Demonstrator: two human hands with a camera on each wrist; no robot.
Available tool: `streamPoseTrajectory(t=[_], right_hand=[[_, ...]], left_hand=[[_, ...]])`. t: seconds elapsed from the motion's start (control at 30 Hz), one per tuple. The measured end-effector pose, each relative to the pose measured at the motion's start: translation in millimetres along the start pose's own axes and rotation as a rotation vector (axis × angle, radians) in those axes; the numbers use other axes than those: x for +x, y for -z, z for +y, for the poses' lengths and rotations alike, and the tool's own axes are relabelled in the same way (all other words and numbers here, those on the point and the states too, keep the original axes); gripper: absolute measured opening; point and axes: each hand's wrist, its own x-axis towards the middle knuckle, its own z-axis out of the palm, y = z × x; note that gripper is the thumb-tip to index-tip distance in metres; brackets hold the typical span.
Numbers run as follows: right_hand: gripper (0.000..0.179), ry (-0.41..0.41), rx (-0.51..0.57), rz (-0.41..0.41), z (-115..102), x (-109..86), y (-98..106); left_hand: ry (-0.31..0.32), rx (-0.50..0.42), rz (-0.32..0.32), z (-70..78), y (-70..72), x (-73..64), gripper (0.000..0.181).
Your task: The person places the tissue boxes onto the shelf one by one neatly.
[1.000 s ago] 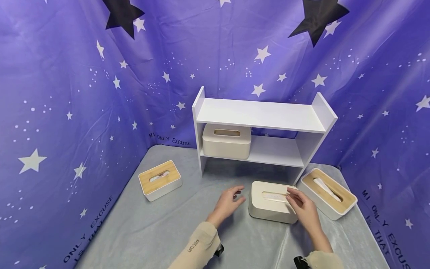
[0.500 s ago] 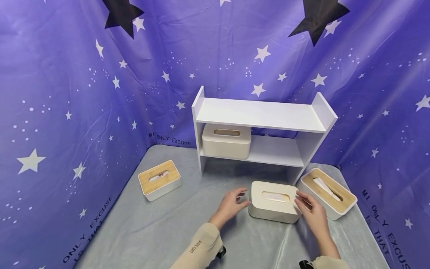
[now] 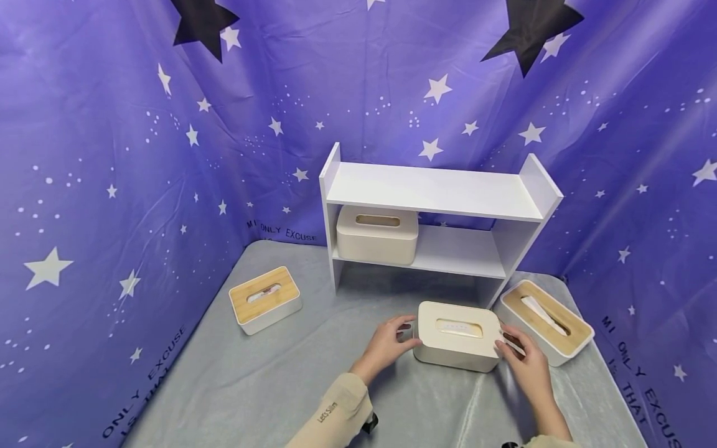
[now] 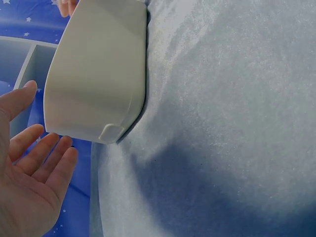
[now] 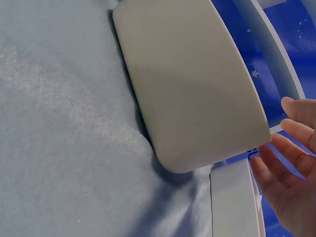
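Observation:
A cream tissue box (image 3: 460, 350) with an oblong slot in its lid sits on the grey cloth in front of the shelf. At its left end is my left hand (image 3: 386, 343), fingers loosely bent and thumb apart; in the left wrist view the fingertips (image 4: 63, 143) reach the box's end edge. My right hand (image 3: 525, 361) is at the opposite end, its fingertips (image 5: 264, 150) right by the corner in the right wrist view. Neither hand curls round the box. A second cream tissue box (image 3: 377, 241) stands on the shelf's middle board, at the left.
The white two-tier shelf (image 3: 437, 190) stands at the back. A tissue box with a wooden lid (image 3: 266, 302) lies at the left, and a similar wood-lidded box (image 3: 546, 320) sits close to my right hand. Starry purple curtains (image 3: 140, 155) hang around the table.
My right hand has moved right, from over the lid to the box's right end. My left hand has shifted slightly right, closer to the left end. The boxes have stayed put.

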Motion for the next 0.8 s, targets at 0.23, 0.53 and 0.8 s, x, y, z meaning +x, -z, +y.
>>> streamPoseTrajectory(t=[0.23, 0.53, 0.8], right_hand=[[0.038, -0.04, 0.012, -0.025, 6.1, -6.2, 2.3], [0.042, -0.078, 0.004, -0.049, 7.4, -12.2, 5.1], [0.043, -0.091, -0.023, -0.061, 8.9, -14.0, 6.3]], left_hand=[[0.005, 0.024, -0.003, -0.1, -2.7, -1.0, 0.054], [0.017, -0.006, -0.014, 1.6, -4.7, -3.0, 0.054], [0.036, -0.036, -0.014, -1.8, -7.5, -3.4, 0.055]])
